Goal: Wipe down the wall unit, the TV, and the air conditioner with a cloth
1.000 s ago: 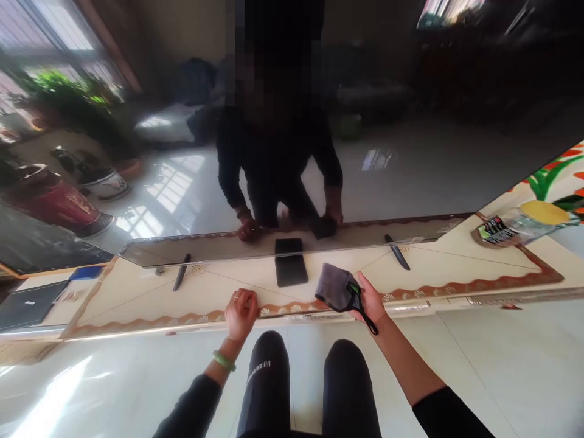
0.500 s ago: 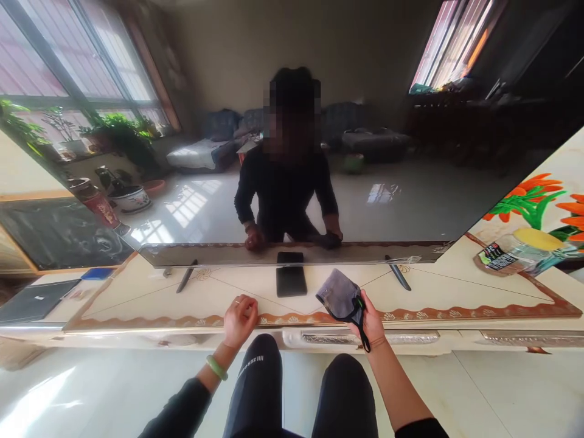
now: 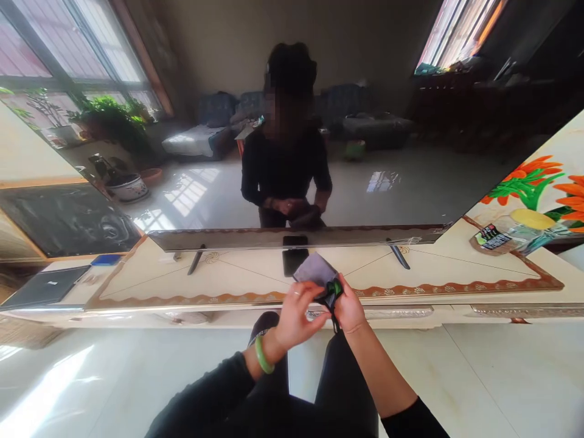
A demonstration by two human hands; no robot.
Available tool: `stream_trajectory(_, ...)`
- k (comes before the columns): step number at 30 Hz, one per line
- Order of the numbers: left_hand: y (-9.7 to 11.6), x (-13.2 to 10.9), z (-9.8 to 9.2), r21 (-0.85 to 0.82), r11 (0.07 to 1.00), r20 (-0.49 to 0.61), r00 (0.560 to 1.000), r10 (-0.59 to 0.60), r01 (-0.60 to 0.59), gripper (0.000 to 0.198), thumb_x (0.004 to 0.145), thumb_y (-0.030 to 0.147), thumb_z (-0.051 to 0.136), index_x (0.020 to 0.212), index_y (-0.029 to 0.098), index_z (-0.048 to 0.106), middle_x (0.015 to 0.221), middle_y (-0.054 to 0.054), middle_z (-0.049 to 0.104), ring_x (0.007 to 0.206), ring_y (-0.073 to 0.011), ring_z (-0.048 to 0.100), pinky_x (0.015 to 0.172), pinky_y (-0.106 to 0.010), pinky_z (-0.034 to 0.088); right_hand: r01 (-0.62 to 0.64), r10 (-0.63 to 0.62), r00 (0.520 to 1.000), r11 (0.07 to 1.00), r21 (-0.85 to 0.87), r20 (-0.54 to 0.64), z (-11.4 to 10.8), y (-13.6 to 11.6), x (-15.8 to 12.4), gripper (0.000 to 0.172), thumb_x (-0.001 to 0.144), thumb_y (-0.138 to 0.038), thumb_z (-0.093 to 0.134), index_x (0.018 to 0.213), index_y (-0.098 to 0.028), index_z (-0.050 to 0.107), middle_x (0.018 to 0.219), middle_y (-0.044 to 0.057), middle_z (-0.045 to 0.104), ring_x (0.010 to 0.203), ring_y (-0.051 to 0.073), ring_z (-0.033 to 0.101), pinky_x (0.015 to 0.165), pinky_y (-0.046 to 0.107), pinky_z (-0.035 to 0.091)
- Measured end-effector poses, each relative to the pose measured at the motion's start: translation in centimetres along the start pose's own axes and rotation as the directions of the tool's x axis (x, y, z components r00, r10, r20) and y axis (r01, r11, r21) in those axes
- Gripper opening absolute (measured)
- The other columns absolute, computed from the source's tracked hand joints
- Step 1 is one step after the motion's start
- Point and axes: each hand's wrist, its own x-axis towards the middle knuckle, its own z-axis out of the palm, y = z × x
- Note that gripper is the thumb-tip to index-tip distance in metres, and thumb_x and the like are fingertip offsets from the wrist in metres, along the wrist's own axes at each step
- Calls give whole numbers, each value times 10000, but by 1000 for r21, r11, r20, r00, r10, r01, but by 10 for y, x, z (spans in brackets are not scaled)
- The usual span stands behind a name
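My right hand [image 3: 350, 307] grips a grey drawstring pouch [image 3: 314, 267] with a dark edge, a hanging black cord loop and something bright green near its mouth. My left hand [image 3: 296, 313], with a ring on it and a green bangle at the wrist, has its fingers on the mouth end of the pouch and its thumb just below. What the left fingertips pinch is partly hidden. Behind the pouch, a black flat rectangular object [image 3: 294, 258] lies on the cabinet top, in front of the television [image 3: 365, 182].
The television stands on two dark feet, one of them a right foot [image 3: 399, 254], on a cream cabinet [image 3: 438, 267]. A glass jar with a yellow lid [image 3: 531, 219] is at right, near orange flowers [image 3: 529, 173]. A black folder-like item [image 3: 45, 286] and a blackboard [image 3: 73, 219] are at left.
My left hand has left the cabinet edge and come right onto the pouch. My right hand has brought the pouch a little to the left. The view has shifted slightly.
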Motion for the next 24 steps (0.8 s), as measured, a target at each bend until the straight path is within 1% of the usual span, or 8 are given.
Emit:
stream_trajectory(3,12,9,9,-108,994,-24,999,-36,33,331,943,394,766,1237,257,704,1165,-119,709,1107,-267,676,955,-452,591,25,-24,1000,999,42,-18,24,8,-13,263,948,-510,679,1000,-283,801,1037,2,843,1178,210,764,1160,378,576)
stream_trajectory(5,11,14,2,-200,977,-17,996,-84,79,237,964,383,751,1163,258,723,1114,-101,718,1069,-244,684,935,-423,590,32,-32,999,997,67,-4,37,5,-20,270,978,-498,644,1011,-279,800,1084,2,840,1158,205,765,1170,388,567)
stream_trajectory(8,9,22,-14,-296,946,31,991,-127,131,331,932,449,794,1188,249,729,1132,-96,721,1045,-224,680,913,-388,578,25,-24,1000,997,76,-12,53,-2,-26,327,1031,-483,561,1006,-262,801,1068,10,838,1122,204,769,1157,393,573)
stream_trajectory(13,19,34,-27,-430,872,-17,963,-269,236,232,991,450,713,1084,243,760,1077,-80,708,1003,-196,661,871,-351,546,40,-41,999,998,57,7,77,-1,-27,363,1034,-518,537,1029,-262,794,1074,28,828,1306,235,702,1192,443,549)
stream_trajectory(16,24,38,-25,-441,856,-72,940,-334,270,147,964,386,747,1010,247,748,1017,-56,691,955,-185,649,863,-350,534,50,-53,997,997,50,51,88,4,-27,368,1015,-546,558,1070,-263,787,1111,33,824,1353,234,673,1223,456,521)
stream_trajectory(20,29,41,-28,-437,865,-112,940,-323,246,122,905,334,796,936,238,727,1003,-55,674,979,-188,641,898,-356,530,68,-70,997,996,50,38,91,4,-28,364,1007,-537,567,1069,-253,786,1103,38,828,1350,235,675,1229,453,515)
stream_trajectory(22,29,44,-37,-550,795,-85,930,-357,255,161,907,365,786,921,231,698,1022,-52,670,945,-168,639,835,-316,539,73,-74,997,996,49,2,88,-1,-29,369,1016,-530,551,1061,-251,788,1079,37,833,1326,242,693,1210,458,532)
stream_trajectory(24,27,50,-52,-695,654,-27,898,-439,299,201,927,407,753,942,231,659,987,-30,660,825,-132,615,714,-263,524,73,-71,997,996,51,-37,83,-9,-31,367,1024,-528,537,1053,-260,787,1070,31,836,1295,249,715,1184,464,551)
